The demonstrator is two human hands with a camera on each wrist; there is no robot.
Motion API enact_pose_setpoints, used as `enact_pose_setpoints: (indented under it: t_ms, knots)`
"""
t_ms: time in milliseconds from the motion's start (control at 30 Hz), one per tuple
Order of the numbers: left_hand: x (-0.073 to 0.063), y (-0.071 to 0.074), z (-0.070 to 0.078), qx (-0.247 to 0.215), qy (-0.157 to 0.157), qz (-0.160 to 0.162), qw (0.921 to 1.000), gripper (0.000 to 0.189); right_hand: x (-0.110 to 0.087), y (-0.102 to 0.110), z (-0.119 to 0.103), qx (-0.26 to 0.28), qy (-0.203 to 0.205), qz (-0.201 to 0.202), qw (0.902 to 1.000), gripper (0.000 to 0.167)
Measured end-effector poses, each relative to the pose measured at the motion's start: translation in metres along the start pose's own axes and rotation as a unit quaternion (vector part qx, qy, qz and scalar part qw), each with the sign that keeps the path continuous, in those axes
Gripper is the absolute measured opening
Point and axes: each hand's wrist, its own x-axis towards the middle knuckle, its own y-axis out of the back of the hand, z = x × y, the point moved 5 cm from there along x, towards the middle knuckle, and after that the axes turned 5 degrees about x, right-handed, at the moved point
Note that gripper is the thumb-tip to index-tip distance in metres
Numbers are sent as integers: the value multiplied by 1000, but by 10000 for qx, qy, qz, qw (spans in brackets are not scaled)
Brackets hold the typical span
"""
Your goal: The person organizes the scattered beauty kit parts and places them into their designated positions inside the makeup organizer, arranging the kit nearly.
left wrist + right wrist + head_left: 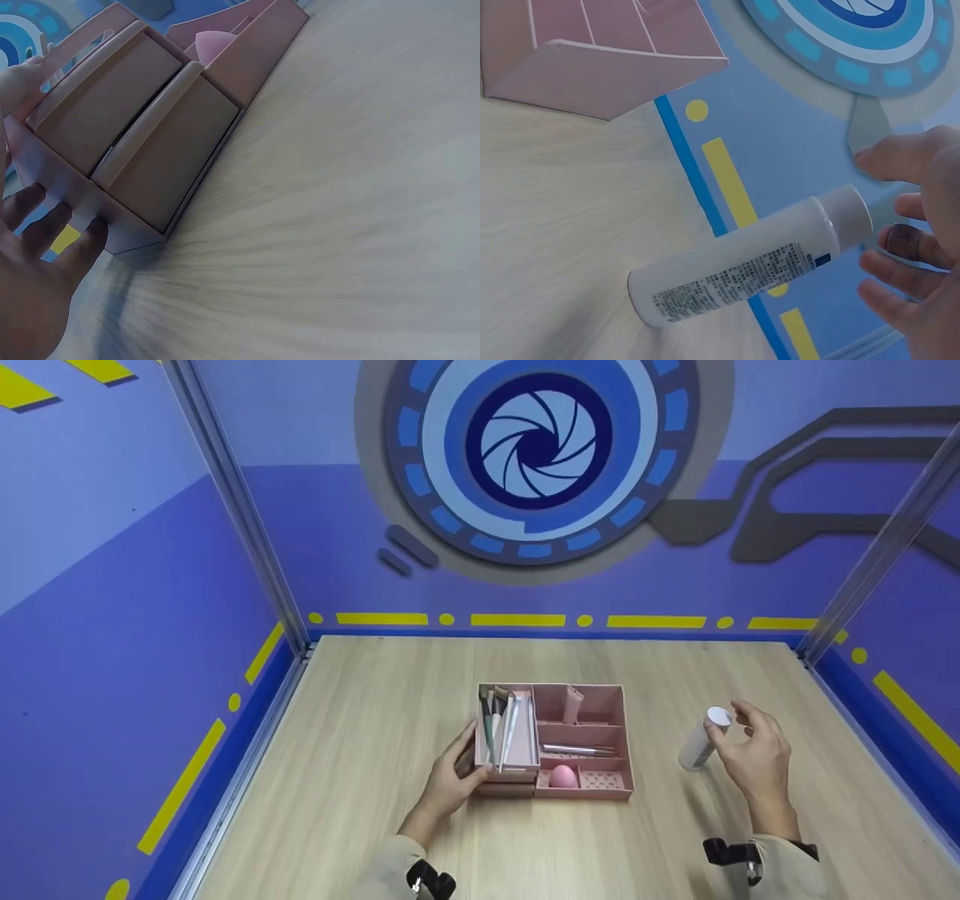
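A pink desktop organizer box (583, 793) stands mid-table, with two drawers (112, 97) showing at its front in the left wrist view. My left hand (448, 784) grips its left side, thumb at the top front corner and fingertips against the side wall. Makeup brushes (499, 724) lie in its top left tray. The right compartments hold a pink tube (573, 705), slim silver sticks (577, 750) and a pink egg-shaped sponge (563, 777). To the right, a white capped bottle (742, 259) stands upright on the table. Around its cap, my right hand (757, 750) has its fingers spread, apart from the bottle in the right wrist view.
The light wooden table (360, 697) is bounded by blue printed walls (315, 547) at the back and both sides. Metal posts (240, 510) rise at the back corners. One compartment at the box's front right has a perforated floor (602, 780).
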Motion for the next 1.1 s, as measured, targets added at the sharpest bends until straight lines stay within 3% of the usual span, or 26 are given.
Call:
enact_pose_setpoints:
  t_ms: [500, 833, 1100]
  knots:
    - [0, 1, -1, 100, -57, -15, 9999, 79, -10, -6, 16, 36, -355, -246, 9991, 49]
    - [1, 1, -1, 41, 71, -52, 10000, 79, -12, -11, 25, 135, -399, -16, 9991, 51]
    - [0, 0, -1, 108, 167, 45, 9998, 80, -11, -18, 32, 162, -428, -88, 9989, 51]
